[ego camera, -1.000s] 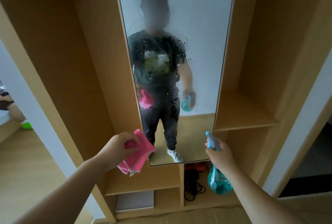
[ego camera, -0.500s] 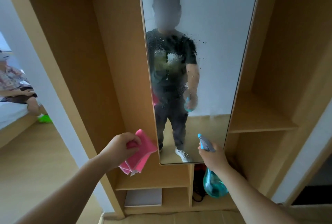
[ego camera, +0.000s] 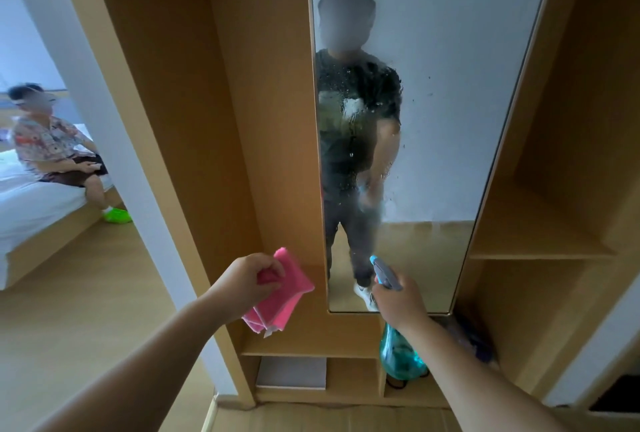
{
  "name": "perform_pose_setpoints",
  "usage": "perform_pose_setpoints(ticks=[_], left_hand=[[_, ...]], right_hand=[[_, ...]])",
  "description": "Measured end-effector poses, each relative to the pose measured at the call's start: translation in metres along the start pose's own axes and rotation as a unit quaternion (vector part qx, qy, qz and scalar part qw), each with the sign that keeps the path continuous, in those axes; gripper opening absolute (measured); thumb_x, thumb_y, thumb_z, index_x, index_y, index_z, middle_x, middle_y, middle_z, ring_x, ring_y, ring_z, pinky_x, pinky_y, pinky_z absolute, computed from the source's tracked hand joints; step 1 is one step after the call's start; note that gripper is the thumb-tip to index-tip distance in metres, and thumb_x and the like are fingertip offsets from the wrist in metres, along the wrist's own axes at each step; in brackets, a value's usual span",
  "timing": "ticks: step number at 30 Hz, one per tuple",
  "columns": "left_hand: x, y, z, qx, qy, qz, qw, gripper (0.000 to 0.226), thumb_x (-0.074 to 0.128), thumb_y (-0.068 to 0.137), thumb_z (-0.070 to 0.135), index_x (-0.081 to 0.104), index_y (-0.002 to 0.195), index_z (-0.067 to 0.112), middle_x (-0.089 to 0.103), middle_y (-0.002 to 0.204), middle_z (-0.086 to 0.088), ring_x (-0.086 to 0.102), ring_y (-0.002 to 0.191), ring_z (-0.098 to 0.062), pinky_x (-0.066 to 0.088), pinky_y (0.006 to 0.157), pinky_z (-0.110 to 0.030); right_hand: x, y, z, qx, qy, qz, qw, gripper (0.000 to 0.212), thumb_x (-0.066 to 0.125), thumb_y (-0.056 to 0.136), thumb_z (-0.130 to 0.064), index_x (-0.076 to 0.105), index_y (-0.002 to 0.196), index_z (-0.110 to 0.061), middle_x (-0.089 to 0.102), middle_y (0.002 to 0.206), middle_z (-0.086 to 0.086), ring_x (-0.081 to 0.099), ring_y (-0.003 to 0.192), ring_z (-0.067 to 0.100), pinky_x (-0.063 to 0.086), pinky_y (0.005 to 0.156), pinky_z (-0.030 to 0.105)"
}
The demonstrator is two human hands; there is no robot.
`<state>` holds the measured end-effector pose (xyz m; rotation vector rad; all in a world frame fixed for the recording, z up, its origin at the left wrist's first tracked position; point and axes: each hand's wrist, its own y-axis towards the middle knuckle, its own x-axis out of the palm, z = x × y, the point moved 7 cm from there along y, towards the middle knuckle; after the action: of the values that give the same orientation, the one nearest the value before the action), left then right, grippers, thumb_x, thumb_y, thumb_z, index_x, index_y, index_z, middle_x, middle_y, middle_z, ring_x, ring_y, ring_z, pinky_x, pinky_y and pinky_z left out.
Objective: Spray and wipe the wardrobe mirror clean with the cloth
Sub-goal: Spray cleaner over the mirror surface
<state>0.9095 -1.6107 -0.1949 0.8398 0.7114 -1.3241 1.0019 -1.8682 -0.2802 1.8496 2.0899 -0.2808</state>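
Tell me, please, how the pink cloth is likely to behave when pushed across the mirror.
Probably floppy: the pink cloth hangs in folded layers below the left hand, its lower corners drooping. Likely light, since a few curled fingers carry it. It should slide easily but get wet fast, as droplets cover the left part of the mirror.

Bed [ego camera: 31, 210]: at far left, we see a person [ego camera: 52, 151] sitting on it.
Bottom shelf [ego camera: 349, 385]: we see a flat grey box [ego camera: 292, 372] lying there.
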Motion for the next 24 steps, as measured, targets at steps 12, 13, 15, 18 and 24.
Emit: perform_pose_setpoints(ticks=[12,13,15,18,24], left_hand=[[0.031,-0.004,-0.01,-0.012,0.005,-0.031,0.999,0.025,0.067,0.086,0.012,0.062,0.082,0.036,0.061,0.091,0.02,0.059,0.083,0.002,0.047,0.063,-0.011],[0.034,-0.004,-0.011,-0.014,0.006,-0.035,0.999,0.024,0.066,0.086,0.011,0.063,0.083,0.035,0.061,0.092,0.02,0.058,0.083,0.003,0.046,0.063,-0.011],[0.04,-0.002,-0.012,-0.017,0.009,-0.044,0.999,0.021,0.066,0.086,0.012,0.064,0.084,0.033,0.06,0.091,0.02,0.057,0.083,0.005,0.044,0.062,-0.01],[0.052,0.001,-0.015,-0.021,0.009,-0.053,0.998,0.021,0.066,0.086,0.014,0.063,0.083,0.035,0.059,0.091,0.021,0.057,0.082,0.005,0.043,0.061,-0.01],[0.084,-0.005,-0.023,-0.02,0.018,-0.08,0.996,0.028,0.066,0.086,0.016,0.057,0.081,0.042,0.056,0.087,0.025,0.056,0.079,0.006,0.042,0.057,-0.007]], right_hand=[[0.02,-0.016,0.039,0.03,0.003,-0.095,0.995,0.022,0.057,0.082,0.001,0.04,0.071,-0.01,0.033,0.058,-0.008,0.03,0.054,0.012,0.03,0.052,0.022],[0.023,-0.018,0.045,0.04,0.001,-0.104,0.994,0.019,0.057,0.081,0.001,0.043,0.074,-0.01,0.035,0.06,-0.01,0.032,0.054,0.009,0.03,0.054,0.024],[0.028,-0.02,0.056,0.068,0.001,-0.108,0.992,0.015,0.055,0.081,0.0,0.049,0.077,-0.013,0.041,0.065,-0.014,0.037,0.054,0.004,0.032,0.053,0.021],[0.037,-0.022,0.072,0.091,0.006,-0.103,0.99,0.021,0.051,0.081,-0.001,0.056,0.086,-0.021,0.044,0.068,-0.013,0.041,0.054,0.007,0.034,0.053,0.02],[0.051,-0.031,0.103,0.129,-0.004,-0.113,0.985,0.021,0.049,0.08,-0.005,0.06,0.094,-0.017,0.05,0.07,-0.005,0.047,0.057,0.013,0.038,0.057,0.025]])
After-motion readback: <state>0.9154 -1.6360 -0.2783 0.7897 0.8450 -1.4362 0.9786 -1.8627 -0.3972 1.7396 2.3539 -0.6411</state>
